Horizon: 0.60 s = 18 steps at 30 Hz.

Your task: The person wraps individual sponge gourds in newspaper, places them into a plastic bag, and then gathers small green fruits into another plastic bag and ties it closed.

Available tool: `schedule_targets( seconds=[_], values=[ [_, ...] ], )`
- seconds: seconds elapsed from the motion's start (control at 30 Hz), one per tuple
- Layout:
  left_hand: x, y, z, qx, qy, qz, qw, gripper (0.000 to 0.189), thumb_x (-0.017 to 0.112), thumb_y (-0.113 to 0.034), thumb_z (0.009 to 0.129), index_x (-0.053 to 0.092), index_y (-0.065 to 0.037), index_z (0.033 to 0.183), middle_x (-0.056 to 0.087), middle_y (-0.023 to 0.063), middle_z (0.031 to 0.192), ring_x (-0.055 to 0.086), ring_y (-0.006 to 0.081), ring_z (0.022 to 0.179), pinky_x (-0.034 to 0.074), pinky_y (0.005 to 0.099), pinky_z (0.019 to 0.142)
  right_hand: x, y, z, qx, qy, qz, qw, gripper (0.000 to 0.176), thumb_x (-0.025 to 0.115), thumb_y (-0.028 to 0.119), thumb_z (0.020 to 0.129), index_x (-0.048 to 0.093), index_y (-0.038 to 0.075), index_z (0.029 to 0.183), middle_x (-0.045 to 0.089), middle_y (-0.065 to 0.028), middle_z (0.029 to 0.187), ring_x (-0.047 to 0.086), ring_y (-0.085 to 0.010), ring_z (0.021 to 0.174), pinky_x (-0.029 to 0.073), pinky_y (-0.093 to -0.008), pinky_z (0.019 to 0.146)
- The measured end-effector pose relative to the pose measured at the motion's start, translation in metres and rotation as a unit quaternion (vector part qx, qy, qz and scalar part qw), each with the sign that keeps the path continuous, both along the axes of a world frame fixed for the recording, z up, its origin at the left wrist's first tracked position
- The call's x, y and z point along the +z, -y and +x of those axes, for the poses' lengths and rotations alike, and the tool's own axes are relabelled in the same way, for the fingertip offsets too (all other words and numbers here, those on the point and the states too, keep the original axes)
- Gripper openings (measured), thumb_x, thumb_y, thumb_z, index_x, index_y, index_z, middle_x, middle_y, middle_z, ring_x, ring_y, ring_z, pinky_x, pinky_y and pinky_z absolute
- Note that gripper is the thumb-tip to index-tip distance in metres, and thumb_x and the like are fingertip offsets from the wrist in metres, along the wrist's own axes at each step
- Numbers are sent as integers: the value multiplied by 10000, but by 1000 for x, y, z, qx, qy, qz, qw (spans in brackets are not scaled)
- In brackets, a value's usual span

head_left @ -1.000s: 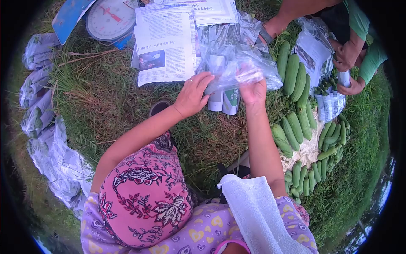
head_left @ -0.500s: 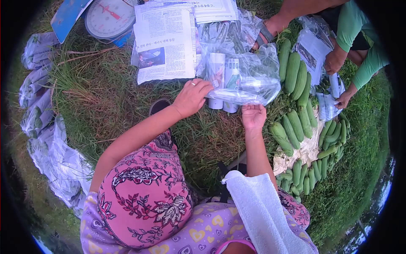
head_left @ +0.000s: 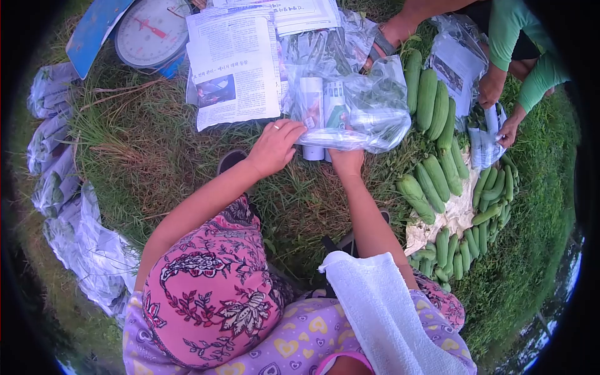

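In front of me a clear plastic bag (head_left: 381,119) lies on the grass with two paper-wrapped rolls (head_left: 312,112) partly inside it. My left hand (head_left: 275,147) is closed on the bag's edge at its near left corner, a ring on one finger. My right hand (head_left: 347,159) is at the near edge of the bag, beside the lower ends of the rolls; its fingers are hidden under the plastic. Printed newspaper sheets (head_left: 234,69) lie just beyond my left hand.
A dial scale (head_left: 152,31) stands at the upper left. Filled plastic bags (head_left: 59,147) line the left side. Green cucumber-like vegetables (head_left: 432,103) lie in rows at the right, some on brown paper (head_left: 459,215). A green-sleeved person's hands (head_left: 494,87) hold another bag at the upper right.
My right hand has moved left and forward from below the bag to the rolls' lower ends, its fingers now under the plastic. My left hand stays at the bag's edge.
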State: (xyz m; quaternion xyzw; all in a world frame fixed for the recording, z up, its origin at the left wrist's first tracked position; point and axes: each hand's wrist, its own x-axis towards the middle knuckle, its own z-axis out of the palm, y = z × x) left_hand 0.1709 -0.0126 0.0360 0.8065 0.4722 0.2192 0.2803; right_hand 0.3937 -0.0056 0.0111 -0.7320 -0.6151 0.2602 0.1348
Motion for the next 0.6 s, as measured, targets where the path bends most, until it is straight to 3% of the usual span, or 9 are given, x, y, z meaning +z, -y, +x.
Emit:
schedule_targets(
  seconds=[0.2,0.27,0.33,0.43,0.5,0.6],
  values=[
    [7,2,-2,-14,-25,8,1000,641,685,-50,684,449,-48,1280,475,100,1287,444,287,1192,355,419,1001,3,-2,4,2,-43,-3,999,593,699,320,752,530,88,1271,612,-212,1110,573,-369,1047,455,-435,889],
    [10,2,-4,-22,-27,14,999,705,700,-51,670,421,-45,1317,449,113,1329,428,305,1218,341,427,1022,11,-6,12,21,-1,-96,995,548,695,334,754,563,63,1211,623,-217,1081,589,-362,1023,455,-440,887],
    [15,5,-10,0,-60,26,998,768,725,-71,666,387,-39,1354,410,130,1377,398,319,1258,316,438,1043,32,-12,31,188,119,-178,958,525,689,365,755,588,42,1155,638,-207,1055,608,-366,980,464,-441,879],
    [31,7,-26,2,-62,51,997,794,709,-40,681,342,-32,1385,367,182,1406,367,351,1283,279,433,1070,100,-7,86,388,192,-140,891,549,683,385,759,585,36,1171,645,-198,1050,615,-369,964,472,-439,876],
    [40,7,-42,-11,-96,54,994,761,691,-27,702,344,-29,1380,347,188,1419,345,367,1295,272,443,1073,174,-13,132,412,177,-283,848,572,677,398,768,575,47,1208,636,-183,1100,603,-359,1007,474,-435,883],
    [65,-1,-56,-37,-149,75,985,750,690,-11,688,366,-23,1364,344,192,1422,352,380,1287,287,454,1062,258,-3,254,278,163,-194,926,569,647,383,799,552,63,1258,633,-161,1139,603,-351,1025,464,-408,912]
  ],
)
